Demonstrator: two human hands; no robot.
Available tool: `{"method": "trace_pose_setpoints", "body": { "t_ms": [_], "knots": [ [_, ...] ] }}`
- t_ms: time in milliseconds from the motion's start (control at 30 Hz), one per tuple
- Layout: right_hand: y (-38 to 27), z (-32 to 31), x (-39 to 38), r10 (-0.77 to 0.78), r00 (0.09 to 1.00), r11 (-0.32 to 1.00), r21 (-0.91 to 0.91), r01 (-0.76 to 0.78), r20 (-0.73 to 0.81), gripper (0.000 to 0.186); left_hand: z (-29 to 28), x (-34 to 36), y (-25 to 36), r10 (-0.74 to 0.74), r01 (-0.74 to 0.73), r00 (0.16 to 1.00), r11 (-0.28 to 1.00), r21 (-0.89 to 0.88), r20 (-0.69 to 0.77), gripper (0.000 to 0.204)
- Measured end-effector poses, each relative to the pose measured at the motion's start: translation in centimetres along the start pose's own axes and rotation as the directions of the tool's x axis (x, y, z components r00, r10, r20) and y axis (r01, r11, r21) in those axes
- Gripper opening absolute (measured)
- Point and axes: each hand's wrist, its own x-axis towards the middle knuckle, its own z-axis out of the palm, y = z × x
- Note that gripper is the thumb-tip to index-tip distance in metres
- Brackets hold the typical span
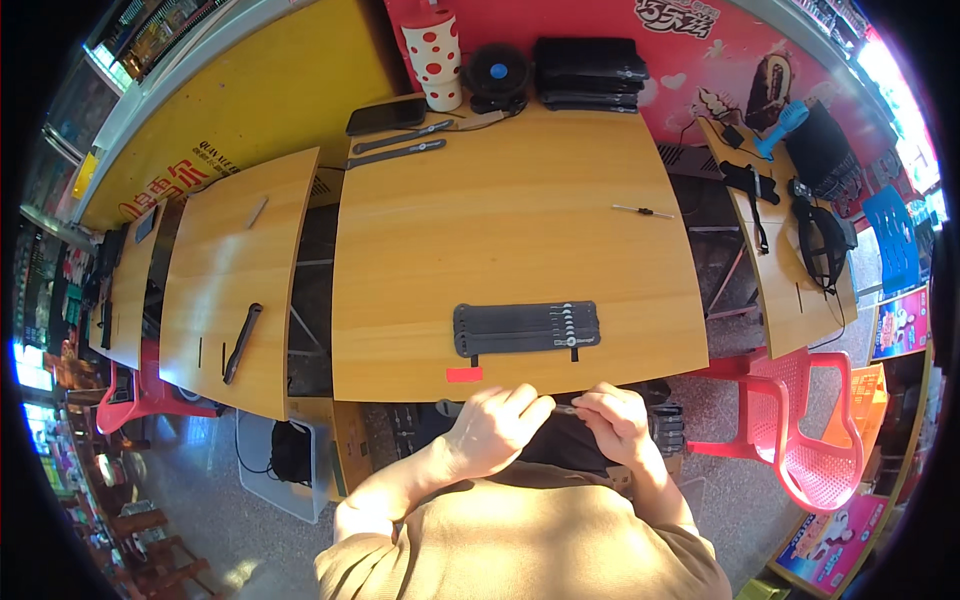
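Small thin piece held between left grip and right grip, at worktop's near edge; mostly hidden, type unclear. Dark grey strap stack lies flat, lengthwise left-right, near same edge: straps overlapped in rows, pale markings toward right, two short tabs out near side.

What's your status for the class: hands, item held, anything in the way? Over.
Left hand, right hand pinch small thin item, kind unclear. Straps overlapping on table. Red tag between straps and left hand.
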Motion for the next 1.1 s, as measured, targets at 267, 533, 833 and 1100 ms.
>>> {"method": "trace_pose_setpoints", "body": {
  "t_ms": [267, 533, 833, 1100],
  "knots": [
    [2.6, -1.1, -1.3, 0.198, 0.968, 0.979, -0.017, -0.203, -0.153, 0.014, -1.9, -3.9, -4.4, -0.522, 0.520, 0.842, 0.718, -0.463, 0.135, 0.012],
    [3.0, -1.0, 0.3, 0.462, 0.876, 0.881, 0.187, -0.435, -0.140, 0.019, 0.0, -4.5, -5.7, -0.781, 0.612, 0.611, 0.359, -0.704, 0.133, 0.013],
    [5.5, 0.1, 1.3, 0.415, 0.871, 0.909, 0.078, -0.409, -0.263, 0.017, 1.0, -4.2, -7.2, -0.807, 0.641, 0.588, 0.423, -0.640, 0.056, 0.013],
    [6.2, 1.1, 1.2, 0.487, 0.823, 0.873, 0.123, -0.472, -0.293, 0.024, 0.6, -3.4, -7.1, -0.831, 0.659, 0.552, 0.385, -0.646, 0.068, 0.014]
  ]
}}
